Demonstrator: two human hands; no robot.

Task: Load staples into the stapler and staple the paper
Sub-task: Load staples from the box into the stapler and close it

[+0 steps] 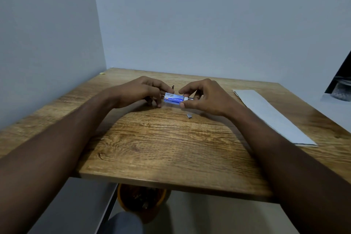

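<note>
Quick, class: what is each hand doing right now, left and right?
Left hand: closed on the left end of the blue staple box.
Right hand: pinching the box's right end, where a metal piece sticks out.

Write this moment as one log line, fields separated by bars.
stage: opening staple box | left hand: holds box | right hand: pinches box end | loose staple strip: on table | paper: untouched, right

A wooden table meets pale walls; an orange pot sits beneath it.
</note>
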